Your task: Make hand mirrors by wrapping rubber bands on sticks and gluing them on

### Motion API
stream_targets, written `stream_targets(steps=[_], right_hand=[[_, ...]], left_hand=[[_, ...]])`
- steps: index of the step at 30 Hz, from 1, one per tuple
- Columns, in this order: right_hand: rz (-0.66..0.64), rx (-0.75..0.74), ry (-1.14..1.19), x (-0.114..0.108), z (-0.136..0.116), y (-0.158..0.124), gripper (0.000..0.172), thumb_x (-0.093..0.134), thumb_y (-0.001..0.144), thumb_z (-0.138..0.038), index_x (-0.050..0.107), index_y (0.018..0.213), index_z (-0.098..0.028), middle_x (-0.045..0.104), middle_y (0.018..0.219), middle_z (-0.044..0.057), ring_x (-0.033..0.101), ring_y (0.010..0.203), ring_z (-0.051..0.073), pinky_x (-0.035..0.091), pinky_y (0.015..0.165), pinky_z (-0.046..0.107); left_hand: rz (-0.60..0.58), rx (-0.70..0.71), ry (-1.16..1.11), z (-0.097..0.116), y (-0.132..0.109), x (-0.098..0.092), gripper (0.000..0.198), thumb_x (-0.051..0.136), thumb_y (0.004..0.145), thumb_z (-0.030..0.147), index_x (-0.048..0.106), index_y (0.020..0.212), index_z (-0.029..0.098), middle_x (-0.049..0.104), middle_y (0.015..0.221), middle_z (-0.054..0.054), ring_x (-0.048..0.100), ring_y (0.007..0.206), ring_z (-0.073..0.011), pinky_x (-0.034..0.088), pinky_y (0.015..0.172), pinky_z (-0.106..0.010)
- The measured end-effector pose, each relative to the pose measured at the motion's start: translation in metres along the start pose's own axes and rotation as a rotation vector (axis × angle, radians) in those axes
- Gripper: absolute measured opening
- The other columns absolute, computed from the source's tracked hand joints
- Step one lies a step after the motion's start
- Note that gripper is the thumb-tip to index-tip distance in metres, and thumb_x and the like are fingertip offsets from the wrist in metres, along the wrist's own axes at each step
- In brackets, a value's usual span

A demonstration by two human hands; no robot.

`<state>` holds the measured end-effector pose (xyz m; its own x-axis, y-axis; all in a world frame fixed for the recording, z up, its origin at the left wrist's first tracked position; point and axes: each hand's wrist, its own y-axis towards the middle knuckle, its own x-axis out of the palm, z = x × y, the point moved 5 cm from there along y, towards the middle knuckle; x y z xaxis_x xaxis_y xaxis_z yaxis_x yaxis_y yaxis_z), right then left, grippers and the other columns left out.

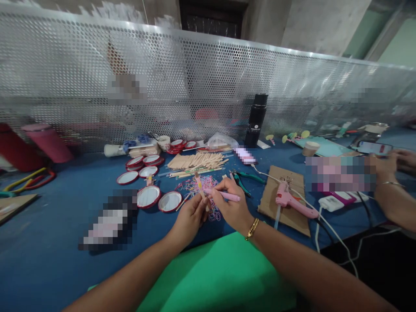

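My left hand (190, 213) pinches a flat wooden craft stick (199, 182) with a yellow patch near its upper part. In my right hand (233, 209) is a pink pen (231, 196), its far end close to the stick. The two hands nearly meet above a heap of thin colourful loops (214, 213), which look like small rubber bands. Behind them lies a pile of plain wooden sticks (195, 161). Red-rimmed jar lids (148, 196) rest on the blue table to the left of my hands. Green-handled pliers (244, 187) lie just beyond my right hand.
A pink glue gun (297, 204) rests on cardboard (295, 174) at the right, with cables beside it. A black bottle (256, 123) stands before the perforated metal screen (208, 73). Another person's hands (386, 167) hold a phone (375, 148) at far right. Green cloth (227, 277) covers my lap.
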<state>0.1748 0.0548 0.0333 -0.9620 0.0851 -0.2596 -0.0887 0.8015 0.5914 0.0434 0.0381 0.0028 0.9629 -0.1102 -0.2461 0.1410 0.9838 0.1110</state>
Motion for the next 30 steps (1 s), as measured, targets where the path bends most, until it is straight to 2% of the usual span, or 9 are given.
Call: stream_targets(steps=[10,16,21,27,30], right_hand=[[-0.004,-0.032,-0.002,0.0012,-0.0018,-0.0003,0.012,0.056,0.084,-0.024,0.056,0.073,-0.021,0.059,0.068,-0.001,0.058,0.065,0.015,0.045,0.063,0.027],[0.017,0.023,0.014,-0.0008,0.0027,-0.0006,0.009,0.056,0.085,-0.024,0.058,0.077,-0.021,0.064,0.071,0.0,0.06,0.067,0.015,0.047,0.065,0.028],[-0.006,-0.025,0.02,0.0013,-0.0023,0.0002,0.011,0.056,0.085,-0.023,0.056,0.073,-0.022,0.06,0.068,-0.002,0.058,0.065,0.014,0.046,0.061,0.026],[0.044,0.02,0.001,-0.0019,0.0032,0.0007,0.01,0.057,0.085,-0.024,0.058,0.076,-0.021,0.063,0.071,0.0,0.059,0.067,0.015,0.046,0.065,0.028],[0.018,0.011,0.039,0.0,0.0012,0.0001,0.011,0.056,0.085,-0.024,0.057,0.075,-0.021,0.062,0.069,-0.001,0.059,0.065,0.015,0.046,0.063,0.028]], left_hand=[[0.008,-0.014,-0.025,0.0012,-0.0004,0.0014,0.037,0.046,0.089,0.053,0.047,0.071,0.021,0.044,0.051,0.007,0.035,0.042,-0.0089,0.028,0.042,-0.022],[-0.003,-0.016,-0.009,0.0001,-0.0004,0.0008,0.035,0.046,0.089,0.051,0.046,0.069,0.021,0.044,0.051,0.007,0.036,0.042,-0.0087,0.029,0.042,-0.022],[-0.001,-0.006,-0.013,0.0013,0.0,0.0015,0.037,0.046,0.089,0.052,0.046,0.069,0.021,0.044,0.051,0.007,0.036,0.042,-0.0089,0.029,0.042,-0.022],[-0.008,0.01,0.018,-0.0001,0.0,0.0005,0.036,0.044,0.091,0.049,0.046,0.068,0.021,0.044,0.052,0.007,0.037,0.044,-0.009,0.031,0.045,-0.022],[-0.008,0.011,0.017,0.0,0.0006,0.0011,0.035,0.044,0.091,0.048,0.045,0.068,0.021,0.043,0.052,0.007,0.037,0.043,-0.009,0.03,0.044,-0.022]])
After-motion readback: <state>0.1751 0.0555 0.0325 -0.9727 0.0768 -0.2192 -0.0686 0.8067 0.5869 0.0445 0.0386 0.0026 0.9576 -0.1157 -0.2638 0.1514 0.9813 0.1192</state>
